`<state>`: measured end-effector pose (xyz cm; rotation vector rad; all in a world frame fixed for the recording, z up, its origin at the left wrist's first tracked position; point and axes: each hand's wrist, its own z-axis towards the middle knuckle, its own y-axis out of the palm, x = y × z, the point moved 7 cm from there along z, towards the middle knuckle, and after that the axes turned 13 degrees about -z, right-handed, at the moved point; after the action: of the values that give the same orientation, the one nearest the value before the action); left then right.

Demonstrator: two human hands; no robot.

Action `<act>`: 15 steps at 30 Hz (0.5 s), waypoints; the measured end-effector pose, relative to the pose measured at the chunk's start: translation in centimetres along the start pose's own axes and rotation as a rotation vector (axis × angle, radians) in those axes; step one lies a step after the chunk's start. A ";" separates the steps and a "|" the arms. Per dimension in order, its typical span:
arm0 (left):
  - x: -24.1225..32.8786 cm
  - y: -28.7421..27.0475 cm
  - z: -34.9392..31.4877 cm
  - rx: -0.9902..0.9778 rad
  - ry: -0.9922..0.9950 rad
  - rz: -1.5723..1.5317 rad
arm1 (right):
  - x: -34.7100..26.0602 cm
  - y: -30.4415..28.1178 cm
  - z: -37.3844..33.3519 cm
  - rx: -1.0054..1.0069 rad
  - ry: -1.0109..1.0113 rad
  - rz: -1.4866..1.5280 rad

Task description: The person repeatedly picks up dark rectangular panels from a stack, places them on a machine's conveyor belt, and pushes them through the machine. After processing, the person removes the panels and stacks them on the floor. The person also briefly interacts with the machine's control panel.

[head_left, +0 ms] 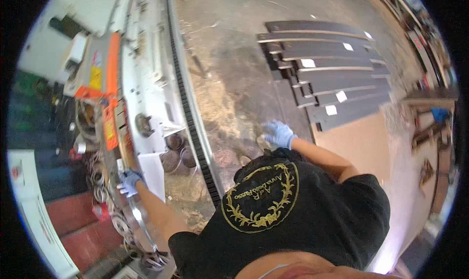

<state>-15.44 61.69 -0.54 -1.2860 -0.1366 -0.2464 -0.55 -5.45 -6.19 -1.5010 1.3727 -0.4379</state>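
Observation:
My left hand (129, 182), in a blue glove, is at the near end of a long machine (146, 93) with a white bed and orange guards. Its fingers look a little apart and seem to rest on the machine's edge; the contact is hard to make out. My right hand (279, 133), also gloved in blue, is held out in front of my body with its fingers spread and nothing in it. Beyond it lie several stacked dark grey panels (337, 76) with pale edges and white labels.
A black toothed track (188, 108) runs along the machine's right side. Several round discs and rings (100, 186) hang or lie at the far left. Sawdust covers the concrete floor (229, 78). A brown board (356, 142) is below the panels, and a wooden bench (430, 103) stands at right.

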 end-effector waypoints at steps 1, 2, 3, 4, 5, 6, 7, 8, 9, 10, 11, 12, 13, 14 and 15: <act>2.5 -0.2 -1.2 -0.031 0.046 -0.034 | 3.3 -0.1 -0.1 0.142 0.033 0.071; 4.3 -0.2 -1.7 -0.015 0.104 -0.001 | 5.7 -0.8 -0.1 0.186 0.161 0.076; 5.9 -0.3 -2.9 0.040 0.226 -0.063 | 8.3 -2.2 -0.5 0.290 0.231 0.024; 7.2 -0.4 -4.5 0.098 0.339 -0.126 | 11.8 -2.2 0.2 0.327 0.326 -0.068; 8.5 -0.5 -7.1 0.139 0.511 -0.163 | 13.8 -3.7 0.1 0.469 0.362 -0.213; 9.9 -0.9 -10.3 0.070 0.629 -0.461 | 17.0 -4.7 1.0 0.472 0.421 -0.221; 10.7 -1.6 -13.4 -0.022 0.738 -0.744 | 17.8 -7.2 1.1 0.492 0.472 -0.221; 11.2 -1.8 -16.5 -0.202 0.736 -1.036 | 18.5 -9.6 0.9 0.576 0.536 -0.280; 11.6 -2.2 -19.7 -0.382 0.698 -1.324 | 20.0 -11.1 2.0 0.570 0.545 -0.319; 12.0 -1.6 -22.4 -0.674 0.570 -1.598 | 21.2 -12.9 3.4 0.480 0.519 -0.350; 12.0 -1.0 -25.2 -0.936 0.356 -1.848 | 22.9 -13.5 5.4 0.468 0.501 -0.460; 12.8 -2.3 -27.6 -0.898 0.484 -1.770 | 24.7 -14.5 7.2 0.470 0.488 -0.579; 13.3 -5.1 -29.5 -0.600 0.873 -1.320 | 24.7 -15.2 8.6 0.370 0.472 -0.672; 14.0 -7.9 -31.8 -0.298 1.155 -0.901 | 24.2 -16.3 9.2 0.245 0.479 -0.686; 14.3 -9.5 -33.4 -0.238 1.207 -0.839 | 24.9 -16.5 9.9 0.288 0.464 -0.735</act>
<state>-5.33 25.64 2.42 -1.0558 0.4151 -1.7381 23.17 -26.12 -5.24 -1.6826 0.9798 -1.4540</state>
